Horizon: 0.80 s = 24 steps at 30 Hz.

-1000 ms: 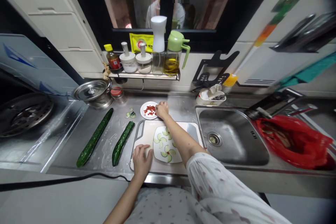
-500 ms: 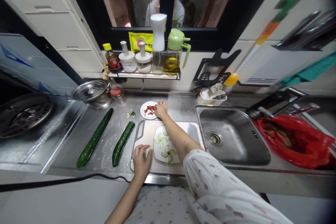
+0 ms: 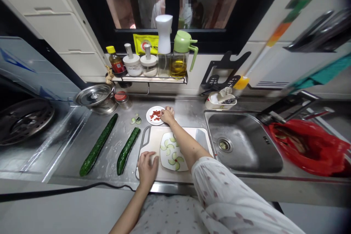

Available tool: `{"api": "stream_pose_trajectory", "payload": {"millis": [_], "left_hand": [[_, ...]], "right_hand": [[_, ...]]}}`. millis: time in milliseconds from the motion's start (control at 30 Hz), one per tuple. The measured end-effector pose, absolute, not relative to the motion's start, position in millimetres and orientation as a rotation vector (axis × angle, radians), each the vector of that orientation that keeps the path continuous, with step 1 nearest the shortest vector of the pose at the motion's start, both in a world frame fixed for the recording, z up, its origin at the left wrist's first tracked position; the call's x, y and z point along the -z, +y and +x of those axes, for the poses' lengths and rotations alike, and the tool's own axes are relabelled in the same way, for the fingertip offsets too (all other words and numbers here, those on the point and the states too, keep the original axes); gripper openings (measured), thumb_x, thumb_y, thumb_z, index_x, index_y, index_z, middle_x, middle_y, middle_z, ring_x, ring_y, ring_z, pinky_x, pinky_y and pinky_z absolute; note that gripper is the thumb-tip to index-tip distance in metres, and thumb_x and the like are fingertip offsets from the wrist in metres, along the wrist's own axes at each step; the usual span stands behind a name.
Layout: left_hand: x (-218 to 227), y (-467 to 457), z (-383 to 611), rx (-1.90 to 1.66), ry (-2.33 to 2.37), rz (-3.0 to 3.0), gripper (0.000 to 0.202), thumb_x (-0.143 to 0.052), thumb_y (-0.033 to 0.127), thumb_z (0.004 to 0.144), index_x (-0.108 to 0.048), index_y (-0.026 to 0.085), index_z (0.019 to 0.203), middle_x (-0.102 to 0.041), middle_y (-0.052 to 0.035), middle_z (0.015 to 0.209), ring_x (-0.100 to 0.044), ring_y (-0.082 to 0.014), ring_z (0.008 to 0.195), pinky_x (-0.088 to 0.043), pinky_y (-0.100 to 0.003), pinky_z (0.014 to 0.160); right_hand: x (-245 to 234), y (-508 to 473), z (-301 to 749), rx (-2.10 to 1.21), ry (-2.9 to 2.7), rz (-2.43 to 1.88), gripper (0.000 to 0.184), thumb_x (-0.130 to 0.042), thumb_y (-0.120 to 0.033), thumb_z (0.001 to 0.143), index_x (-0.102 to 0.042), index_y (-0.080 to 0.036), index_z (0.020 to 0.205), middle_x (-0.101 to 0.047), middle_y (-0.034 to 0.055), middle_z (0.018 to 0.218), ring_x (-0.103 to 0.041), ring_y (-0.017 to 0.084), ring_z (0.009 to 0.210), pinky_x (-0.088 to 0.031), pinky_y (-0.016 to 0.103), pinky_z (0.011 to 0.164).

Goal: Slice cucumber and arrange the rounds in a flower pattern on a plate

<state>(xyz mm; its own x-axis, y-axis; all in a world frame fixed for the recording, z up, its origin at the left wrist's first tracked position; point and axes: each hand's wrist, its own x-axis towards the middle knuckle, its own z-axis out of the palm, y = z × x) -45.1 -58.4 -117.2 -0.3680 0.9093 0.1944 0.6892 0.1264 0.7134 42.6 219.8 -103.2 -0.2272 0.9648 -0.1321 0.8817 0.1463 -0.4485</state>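
Note:
My right hand [image 3: 168,116] reaches to the small round white plate [image 3: 148,119], fingertips pinched over its right side beside the small red pieces [image 3: 155,114]. Whatever lies between those fingers is too small to make out. My left hand [image 3: 147,168] rests on the left part of the cutting board [image 3: 150,142], thumb apart from the fingers and nothing in it. On the board sits a squarish white plate [image 3: 164,163] with thin cucumber slices [image 3: 175,162] laid in curved petal patterns. A bit of red marks the middle of the nearer pattern. My right forearm covers part of that plate.
Left of the board lie a long cucumber [image 3: 99,144] and a shorter cut one [image 3: 128,150], with cucumber scraps [image 3: 136,119] behind. A lidded pot [image 3: 95,97] and red-lidded jar [image 3: 124,100] stand farther back. A sink [image 3: 244,142] and red plastic bag [image 3: 307,150] are at right.
My right hand stays at the small plate, its fingers shifting only slightly. The left hand has barely moved, and the whole view has shifted a little.

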Motion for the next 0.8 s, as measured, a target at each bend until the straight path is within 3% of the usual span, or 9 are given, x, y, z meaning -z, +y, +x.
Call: {"api": "stream_pose_trajectory", "payload": {"millis": [433, 800], "left_hand": [[122, -60, -48, -1.113, 2.116, 1.556, 0.025, -0.055, 0.039, 0.088, -0.068, 0.022, 0.101, -0.061, -0.0071, 0.1, -0.06, -0.0226, 0.097, -0.046, -0.038, 0.085], [115, -52, -40, -1.156, 2.078, 1.544, 0.023, -0.054, 0.037, 0.088, -0.067, 0.021, 0.098, -0.061, -0.0077, 0.099, -0.06, -0.0225, 0.096, -0.046, -0.038, 0.084]], "right_hand": [[111, 221, 41, -0.67, -2.167, -1.799, 0.016, -0.056, -0.023, 0.084, -0.071, -0.025, 0.088, -0.048, 0.0066, 0.122, -0.031, 0.026, 0.116, -0.026, 0.036, 0.098], [105, 220, 55, -0.85, -1.972, -1.765, 0.015, -0.059, -0.031, 0.081, -0.072, -0.024, 0.085, -0.054, 0.0058, 0.123, -0.037, 0.027, 0.119, -0.031, 0.038, 0.101]]}}
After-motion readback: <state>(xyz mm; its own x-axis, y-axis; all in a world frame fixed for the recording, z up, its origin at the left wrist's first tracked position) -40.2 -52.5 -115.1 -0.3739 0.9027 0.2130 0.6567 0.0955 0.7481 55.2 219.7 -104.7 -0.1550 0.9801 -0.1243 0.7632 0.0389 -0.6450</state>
